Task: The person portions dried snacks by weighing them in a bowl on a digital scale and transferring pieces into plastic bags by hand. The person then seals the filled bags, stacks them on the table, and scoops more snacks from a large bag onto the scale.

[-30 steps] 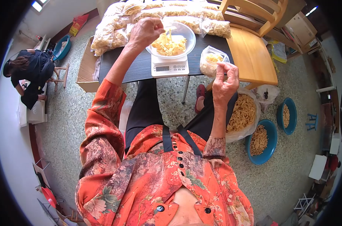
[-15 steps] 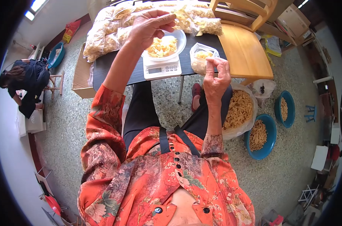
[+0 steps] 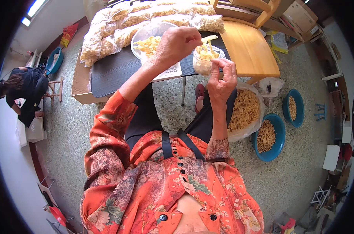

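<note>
The left hand [image 3: 177, 45] pinches some thin, pale yellow strips [image 3: 209, 38] in its fingertips. They hang at the mouth of a small, clear plastic bag [image 3: 202, 67]. It is hard to tell if their low ends touch the yellow bits inside. The right hand [image 3: 222, 78], at 4 o'clock from that bag, pinches its edge; the curled fingers hide part of the rim.

At 10 o'clock from the small bag is a round, white plastic bowl [image 3: 163, 28] with more strips. The left hand covers part of it. It sits on a flat white scale [image 3: 173, 70], and the left arm hides the scale's number window. Both are on a dark, wood-look table [image 3: 114, 74].

From the middle of the view, stuffed, see-through bags [image 3: 173, 19] lie near 12 o'clock. A light wooden chair [image 3: 251, 50], between 1 and 2 o'clock, is cut off on top. At 9 o'clock sits a person in dark clothes [image 3: 26, 84]; what they are doing is too small to see.
</note>
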